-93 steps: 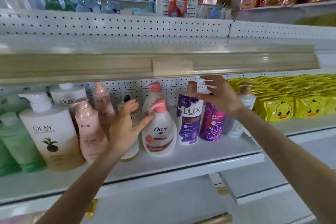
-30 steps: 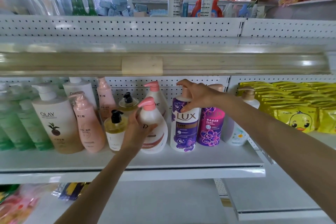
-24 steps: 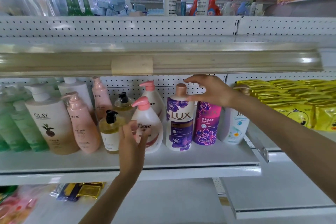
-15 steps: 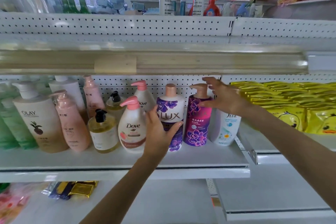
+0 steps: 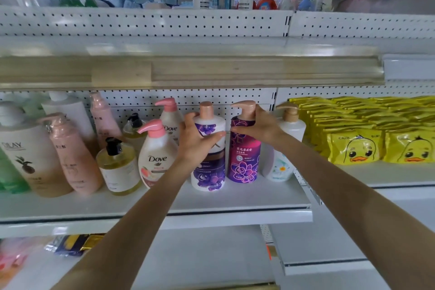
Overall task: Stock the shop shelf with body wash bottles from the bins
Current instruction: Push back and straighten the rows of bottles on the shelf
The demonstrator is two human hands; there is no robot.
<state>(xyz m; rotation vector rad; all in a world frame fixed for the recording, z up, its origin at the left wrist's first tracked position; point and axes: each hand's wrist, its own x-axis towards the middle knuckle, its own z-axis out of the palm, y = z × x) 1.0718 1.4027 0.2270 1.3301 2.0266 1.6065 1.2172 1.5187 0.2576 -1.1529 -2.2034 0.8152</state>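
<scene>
Both bare arms are stretched forward to the shelf (image 5: 211,202). The left hand (image 5: 196,141) is wrapped round the upper body of the white bottle (image 5: 208,172), which is printed with purple flowers. The thumb is laid across the front and the fingers (image 5: 190,118) are curled over the left shoulder. The right hand (image 5: 259,127) is closed on the shoulder of the purple bottle (image 5: 243,162), just under its copper pump. The thumb is pressed along the front; the fingers are mostly hidden behind. Both bottles are stood upright on the shelf, side by side. Whether they touch cannot be told.

A daisy bottle (image 5: 282,165) is stood just right of the purple one. A Dove bottle (image 5: 155,162) with a pink pump is seen just left of the left wrist, with a second Dove (image 5: 170,122) behind it. Further left are set a clear bottle (image 5: 118,172) filled with amber liquid, a pink bottle (image 5: 70,158), an Olay bottle (image 5: 28,162) and green bottles (image 5: 9,174). Duck packs (image 5: 360,146) are stacked in rows on the next shelf to the right.
</scene>
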